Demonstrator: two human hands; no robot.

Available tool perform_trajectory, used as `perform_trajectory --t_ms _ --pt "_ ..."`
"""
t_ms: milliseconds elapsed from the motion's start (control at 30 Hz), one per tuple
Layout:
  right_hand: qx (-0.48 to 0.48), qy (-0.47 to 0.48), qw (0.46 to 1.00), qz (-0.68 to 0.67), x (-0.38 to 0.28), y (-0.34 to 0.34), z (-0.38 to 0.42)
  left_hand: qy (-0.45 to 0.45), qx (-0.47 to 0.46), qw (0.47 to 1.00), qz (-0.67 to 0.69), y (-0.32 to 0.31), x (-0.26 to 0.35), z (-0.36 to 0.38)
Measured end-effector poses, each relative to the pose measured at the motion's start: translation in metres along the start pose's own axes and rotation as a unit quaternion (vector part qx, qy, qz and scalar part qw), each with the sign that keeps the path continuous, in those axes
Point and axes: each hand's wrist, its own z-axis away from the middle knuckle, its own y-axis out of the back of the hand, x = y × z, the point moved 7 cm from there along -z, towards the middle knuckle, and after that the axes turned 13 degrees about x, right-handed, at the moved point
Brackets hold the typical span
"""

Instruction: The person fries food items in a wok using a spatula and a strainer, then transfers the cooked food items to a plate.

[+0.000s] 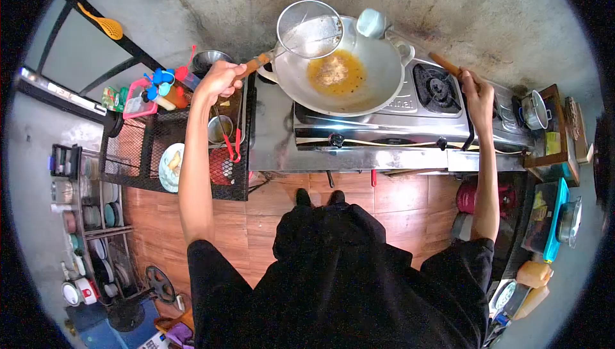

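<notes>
My left hand is wrapped round the wooden handle of a round wire strainer, its mesh bowl over the back left of the wok. In my right hand is the wooden handle of a metal wok spatula, whose pale, shiny head rests near the wok's back rim. The wide grey wok sits on the left burner of the gas stove. Yellow-brown oil lies in its bottom, with a pale, crumbly-looking mass in the middle.
A bare black burner is right of the wok, and a small pot stands farther right. Left, a black mesh rack holds a plate of food, a metal bowl, red-handled tongs and a pink basket.
</notes>
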Motion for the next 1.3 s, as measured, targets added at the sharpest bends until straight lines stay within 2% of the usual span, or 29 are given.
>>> perform_trajectory --t_ms 100,167,200,233,367,433,533,600,667,867,1167,1300 --pt "-0.052 0.004 0.998 0.042 0.014 -0.02 0.003 0.009 0.034 0.999 0.009 0.0 -0.002 0.005" --pt "-0.084 -0.012 0.996 0.021 0.012 -0.034 0.011 0.012 0.045 0.999 0.013 -0.002 -0.002 0.009" --pt "-0.063 0.009 0.998 0.014 0.012 -0.041 0.015 0.014 0.054 0.998 0.017 -0.002 -0.002 0.011" --pt "-0.096 -0.004 0.994 0.057 0.011 -0.048 0.017 0.015 0.059 0.998 0.018 -0.003 -0.002 0.015" --pt "-0.08 0.022 0.996 0.028 0.009 -0.069 0.018 0.012 0.066 0.997 0.025 -0.007 0.001 0.024" --pt "-0.14 -0.039 0.989 0.025 0.033 -0.087 0.016 0.017 0.078 0.996 0.026 -0.008 -0.001 0.026" --pt "-0.141 -0.056 0.988 -0.014 0.048 -0.097 0.016 0.012 0.082 0.996 0.025 -0.011 0.004 0.034" --pt "-0.144 -0.063 0.987 -0.033 0.046 -0.096 0.018 0.007 0.086 0.996 0.022 -0.011 0.003 0.035" --pt "-0.152 -0.02 0.987 -0.044 0.034 -0.091 0.019 0.002 0.086 0.996 0.02 -0.01 0.003 0.033" --pt "-0.164 -0.034 0.983 -0.069 0.005 -0.076 0.033 0.002 0.074 0.997 0.02 -0.011 0.013 0.029" --pt "-0.15 -0.018 0.988 -0.034 -0.033 -0.045 0.052 -0.023 0.041 0.999 -0.001 -0.013 0.023 0.024" --pt "-0.144 -0.048 0.988 -0.024 -0.043 -0.026 0.062 -0.03 0.024 0.999 -0.004 -0.009 0.024 0.013"
